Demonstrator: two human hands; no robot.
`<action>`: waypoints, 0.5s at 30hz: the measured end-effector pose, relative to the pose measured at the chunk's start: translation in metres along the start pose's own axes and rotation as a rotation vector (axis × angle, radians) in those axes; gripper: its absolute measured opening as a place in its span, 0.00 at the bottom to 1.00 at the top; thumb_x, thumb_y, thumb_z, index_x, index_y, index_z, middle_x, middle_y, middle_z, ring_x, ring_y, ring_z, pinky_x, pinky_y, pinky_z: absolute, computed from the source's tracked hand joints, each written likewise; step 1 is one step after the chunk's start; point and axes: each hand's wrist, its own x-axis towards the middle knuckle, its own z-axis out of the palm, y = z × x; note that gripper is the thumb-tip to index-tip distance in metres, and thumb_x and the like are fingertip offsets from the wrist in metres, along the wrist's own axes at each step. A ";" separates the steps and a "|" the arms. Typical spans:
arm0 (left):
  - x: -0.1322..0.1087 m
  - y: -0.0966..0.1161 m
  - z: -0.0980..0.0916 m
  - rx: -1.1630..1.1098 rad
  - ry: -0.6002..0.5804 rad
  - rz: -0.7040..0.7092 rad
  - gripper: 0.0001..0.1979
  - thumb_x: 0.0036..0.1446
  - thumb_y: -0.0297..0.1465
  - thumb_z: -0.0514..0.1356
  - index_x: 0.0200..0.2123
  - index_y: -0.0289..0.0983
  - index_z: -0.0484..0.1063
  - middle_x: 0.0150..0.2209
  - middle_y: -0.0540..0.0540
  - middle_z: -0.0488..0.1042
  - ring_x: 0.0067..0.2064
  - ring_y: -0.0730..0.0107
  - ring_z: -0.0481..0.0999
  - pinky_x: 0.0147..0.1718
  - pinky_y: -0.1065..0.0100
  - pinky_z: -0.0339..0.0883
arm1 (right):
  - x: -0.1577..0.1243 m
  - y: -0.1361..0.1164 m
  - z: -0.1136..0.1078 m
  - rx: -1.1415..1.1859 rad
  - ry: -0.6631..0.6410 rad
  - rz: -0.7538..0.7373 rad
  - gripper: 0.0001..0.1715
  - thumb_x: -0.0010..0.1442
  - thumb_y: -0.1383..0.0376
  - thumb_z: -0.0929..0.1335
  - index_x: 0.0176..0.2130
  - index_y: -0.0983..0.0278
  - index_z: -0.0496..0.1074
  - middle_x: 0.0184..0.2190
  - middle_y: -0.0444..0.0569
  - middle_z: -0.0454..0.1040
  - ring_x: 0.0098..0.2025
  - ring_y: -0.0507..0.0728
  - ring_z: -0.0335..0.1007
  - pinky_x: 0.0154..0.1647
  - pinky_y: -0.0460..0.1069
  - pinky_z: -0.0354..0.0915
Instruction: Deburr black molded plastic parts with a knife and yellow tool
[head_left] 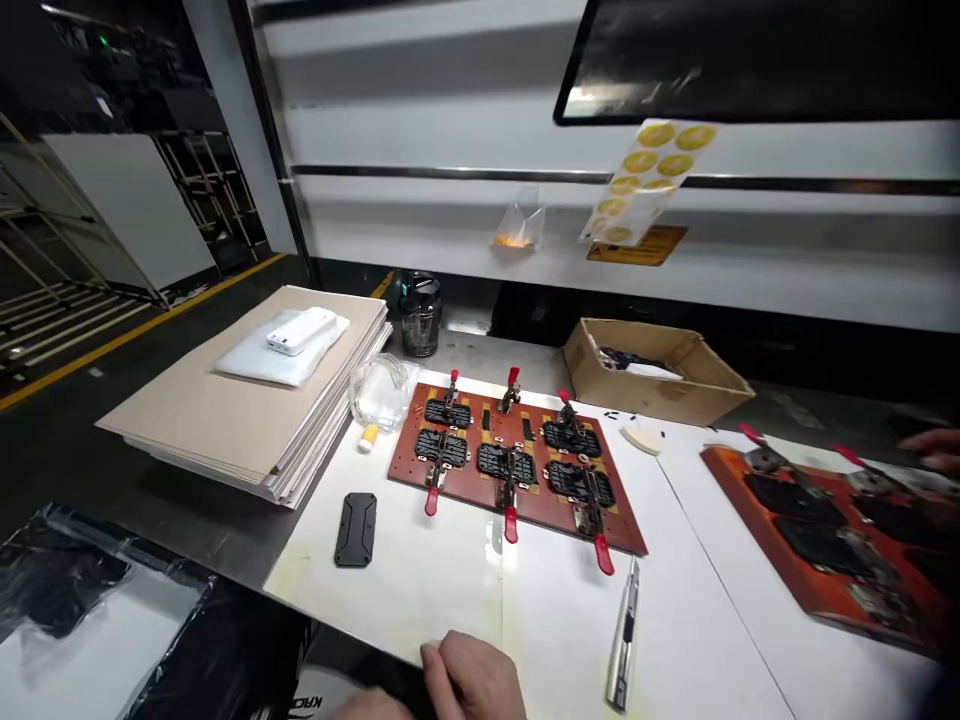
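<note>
Hands: left hand [371,706] and right hand [480,676] are at the near edge of the white sheet [442,560]. Right fingers are curled inward; whether they pinch something, I cannot tell. Left hand is blurred and cut by the frame, so I cannot tell its state.
Bench: grey, partly covered by the sheet; cardboard stack [225,400] on the left, jar [421,318] and carton [637,385] at the back.
Wall: white panels, with sticker sheet [643,185] hanging.
Room: dark floor at left, with yellow line [142,328].
Neighbour: another person's hand [937,450] is near a second board [739,500] at right.
Board: brown-red, with black parts and red-handled clamps; it lies ahead of both hands, apart from them.
Cover [355,530]: black, flat, ahead of left hand.
Knife [624,640]: to the right of right hand, not touching.
</note>
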 end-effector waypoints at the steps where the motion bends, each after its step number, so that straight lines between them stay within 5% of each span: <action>1: 0.011 -0.006 -0.002 -0.062 0.027 0.010 0.14 0.65 0.41 0.60 0.46 0.37 0.76 0.46 0.44 0.78 0.44 0.63 0.80 0.42 0.62 0.77 | 0.003 -0.002 -0.005 0.077 -0.033 0.093 0.27 0.72 0.59 0.60 0.21 0.61 0.54 0.18 0.40 0.58 0.21 0.50 0.58 0.24 0.48 0.50; 5: 0.057 -0.045 -0.004 -0.367 0.120 -0.120 0.19 0.71 0.37 0.50 0.60 0.40 0.68 0.61 0.40 0.71 0.60 0.59 0.73 0.56 0.58 0.72 | 0.043 -0.022 -0.037 0.273 -0.093 0.380 0.29 0.74 0.51 0.57 0.23 0.61 0.54 0.20 0.40 0.58 0.24 0.51 0.61 0.24 0.45 0.54; 8: 0.081 -0.067 0.000 -0.561 0.151 -0.130 0.26 0.70 0.39 0.51 0.68 0.43 0.58 0.70 0.41 0.58 0.70 0.54 0.59 0.66 0.51 0.60 | 0.114 -0.045 -0.050 0.108 -0.168 0.280 0.22 0.75 0.57 0.56 0.33 0.62 0.66 0.26 0.43 0.71 0.29 0.53 0.70 0.30 0.45 0.59; 12: 0.089 -0.068 0.008 -0.519 0.107 -0.020 0.26 0.69 0.39 0.50 0.68 0.44 0.58 0.70 0.42 0.60 0.70 0.54 0.60 0.68 0.48 0.56 | 0.225 -0.072 -0.030 -0.033 -0.198 0.314 0.14 0.73 0.62 0.61 0.50 0.68 0.69 0.38 0.55 0.78 0.41 0.60 0.77 0.40 0.52 0.67; 15: 0.083 -0.069 0.022 -0.502 0.154 0.002 0.25 0.68 0.39 0.52 0.67 0.45 0.61 0.68 0.43 0.63 0.68 0.54 0.63 0.65 0.49 0.62 | 0.278 -0.085 -0.012 -0.085 -0.265 0.416 0.19 0.70 0.58 0.68 0.53 0.68 0.70 0.44 0.54 0.78 0.42 0.58 0.77 0.45 0.56 0.72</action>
